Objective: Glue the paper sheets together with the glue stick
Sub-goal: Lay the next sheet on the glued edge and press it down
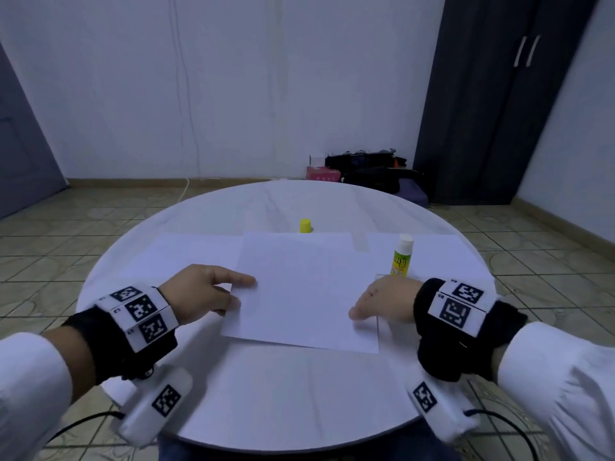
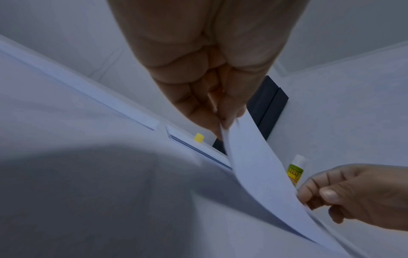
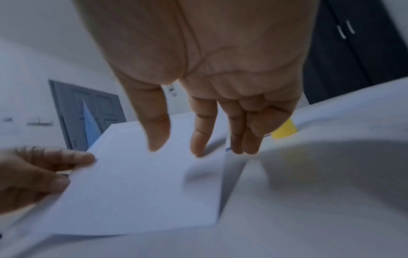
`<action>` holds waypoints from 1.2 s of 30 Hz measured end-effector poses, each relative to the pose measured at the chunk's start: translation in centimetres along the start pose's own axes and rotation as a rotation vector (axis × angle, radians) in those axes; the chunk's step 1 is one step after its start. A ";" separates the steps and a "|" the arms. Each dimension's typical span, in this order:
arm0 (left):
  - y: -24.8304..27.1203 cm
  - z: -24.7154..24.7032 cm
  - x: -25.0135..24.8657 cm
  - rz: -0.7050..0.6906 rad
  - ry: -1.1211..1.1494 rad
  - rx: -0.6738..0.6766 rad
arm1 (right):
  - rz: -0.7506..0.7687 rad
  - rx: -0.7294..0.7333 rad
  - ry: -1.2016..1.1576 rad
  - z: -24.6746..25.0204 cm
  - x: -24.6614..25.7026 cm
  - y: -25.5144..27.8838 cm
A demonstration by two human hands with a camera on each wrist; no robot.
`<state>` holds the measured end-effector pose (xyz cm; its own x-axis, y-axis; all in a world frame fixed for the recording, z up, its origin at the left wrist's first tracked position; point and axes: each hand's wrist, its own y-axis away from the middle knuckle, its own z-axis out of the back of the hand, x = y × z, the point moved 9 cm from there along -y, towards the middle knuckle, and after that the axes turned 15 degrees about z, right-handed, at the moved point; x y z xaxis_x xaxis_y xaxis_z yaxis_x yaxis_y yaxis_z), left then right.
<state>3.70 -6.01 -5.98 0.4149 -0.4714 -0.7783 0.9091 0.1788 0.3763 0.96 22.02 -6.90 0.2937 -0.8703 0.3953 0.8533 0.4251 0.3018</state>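
A white paper sheet (image 1: 299, 287) sits in the middle of the round white table (image 1: 266, 394), with its left side raised. My left hand (image 1: 239, 291) pinches that left edge between thumb and fingers (image 2: 223, 122). My right hand (image 1: 362, 314) is at the sheet's right edge, its fingers fairly straight and the thumb and index tips (image 3: 198, 150) on top of the paper. Another sheet (image 1: 186, 254) lies flat to the left and one more (image 1: 442, 257) to the right. The glue stick (image 1: 401, 257) stands upright and uncapped on the right sheet, just beyond my right hand. Its yellow cap (image 1: 305, 225) stands behind the middle sheet.
A dark wardrobe (image 1: 499, 94) fills the right back corner, with bags (image 1: 366, 174) and a pink box on the tiled floor beside it. A grey door (image 1: 20, 144) is at the left. Cables hang from both wrists below the table's near edge.
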 end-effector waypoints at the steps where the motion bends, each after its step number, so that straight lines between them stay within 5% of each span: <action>1: -0.2 0.3 -0.1 0.002 0.014 -0.003 | -0.034 -0.042 -0.043 0.4 -0.3 -0.6; 6: -3.0 1.6 -1.0 0.020 0.040 -0.062 | -0.013 -0.217 -0.152 3.1 0.6 -3.6; 11: -7.0 1.8 -3.3 0.053 0.057 -0.117 | -0.096 -0.230 -0.094 5.4 2.1 -5.6; 14: -9.3 1.4 -4.3 0.107 -0.053 -0.139 | -0.080 -0.119 0.144 5.8 2.7 -7.5; 23: -11.7 -0.2 -5.0 0.149 -0.640 -0.190 | -0.101 0.001 0.150 4.7 0.9 -10.4; 30: -11.9 -1.8 -4.5 0.181 -0.776 -0.063 | -0.085 -0.084 0.159 4.0 -0.3 -10.8; 36: -12.5 -2.1 -4.3 0.173 -0.950 -0.111 | -0.111 -0.101 0.228 4.3 0.3 -11.1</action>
<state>-9.35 -4.41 -8.38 0.3834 -0.9231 0.0318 0.8571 0.3684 0.3602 -10.32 18.11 -6.39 0.2757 -0.9485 0.1560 0.9210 0.3071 0.2395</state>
